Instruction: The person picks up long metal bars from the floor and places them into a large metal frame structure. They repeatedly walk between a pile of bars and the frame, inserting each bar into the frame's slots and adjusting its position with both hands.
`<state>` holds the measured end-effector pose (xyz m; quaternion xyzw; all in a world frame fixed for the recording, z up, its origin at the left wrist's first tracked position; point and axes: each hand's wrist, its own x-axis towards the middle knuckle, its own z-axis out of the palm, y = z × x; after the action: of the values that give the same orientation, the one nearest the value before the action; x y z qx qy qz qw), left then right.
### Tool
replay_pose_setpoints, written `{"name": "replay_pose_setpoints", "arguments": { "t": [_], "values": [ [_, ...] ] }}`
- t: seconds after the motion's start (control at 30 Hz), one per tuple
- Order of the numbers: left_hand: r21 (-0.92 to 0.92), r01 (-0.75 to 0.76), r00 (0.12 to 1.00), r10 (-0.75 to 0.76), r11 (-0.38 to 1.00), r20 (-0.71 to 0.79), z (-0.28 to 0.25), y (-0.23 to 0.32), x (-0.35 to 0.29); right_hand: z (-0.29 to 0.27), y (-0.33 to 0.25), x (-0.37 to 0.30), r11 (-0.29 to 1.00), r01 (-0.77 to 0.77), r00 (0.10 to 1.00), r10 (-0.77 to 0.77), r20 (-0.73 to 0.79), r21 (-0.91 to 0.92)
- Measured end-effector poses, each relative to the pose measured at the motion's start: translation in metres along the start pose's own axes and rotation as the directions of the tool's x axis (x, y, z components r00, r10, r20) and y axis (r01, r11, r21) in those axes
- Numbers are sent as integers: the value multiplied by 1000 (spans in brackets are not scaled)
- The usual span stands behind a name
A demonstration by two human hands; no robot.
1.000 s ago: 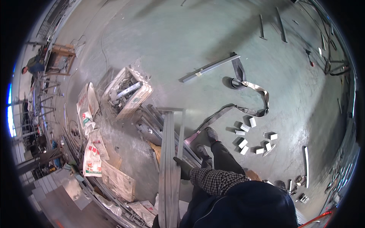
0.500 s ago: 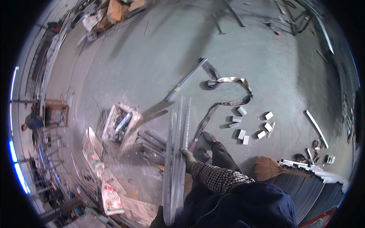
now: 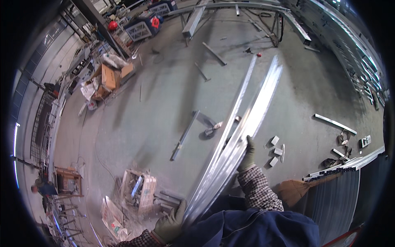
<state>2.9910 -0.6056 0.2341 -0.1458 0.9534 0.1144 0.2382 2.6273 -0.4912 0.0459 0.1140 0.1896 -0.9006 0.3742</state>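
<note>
A bundle of long silver metal bars (image 3: 254, 117) slants across the middle, from near my body out to the far right. One bar (image 3: 238, 101) fans apart from the others on the left side. My right hand (image 3: 247, 156), in an olive glove, grips the bundle's right edge about midway along. Lower down, my left hand (image 3: 172, 224) is closed on the left side of the bars near their close end, also gloved. Both sleeves are black-and-white checked. The undersides of the bars and some fingers are hidden.
Small metal blocks (image 3: 274, 140) lie right of the bars, near a straw broom (image 3: 293, 191) and stacked dark profiles (image 3: 335, 206). At the left stands a crate of scraps (image 3: 147, 195). A loose bar (image 3: 185, 136) and a strap (image 3: 212, 129) lie on the floor. Another person (image 3: 47, 189) is far left.
The bars have swung from nearly upright in view to slanting far right, fanning apart. My right hand has moved right, and my left hand has come further into view. The view has tilted up.
</note>
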Motion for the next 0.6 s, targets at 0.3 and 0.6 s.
{"name": "replay_pose_setpoints", "arguments": {
  "t": [0.3, 0.6],
  "values": [
    [54, -371, 868, 367, 927, -334, -89, 35, 136, 58, -177, -2, 902, 423, 878, -431, 207, 84],
    [263, -699, 529, 728, 665, -436, -187, 55, 339, 68, -303, 54, 555, 828, 546, -830, 116, 78]
  ]
}}
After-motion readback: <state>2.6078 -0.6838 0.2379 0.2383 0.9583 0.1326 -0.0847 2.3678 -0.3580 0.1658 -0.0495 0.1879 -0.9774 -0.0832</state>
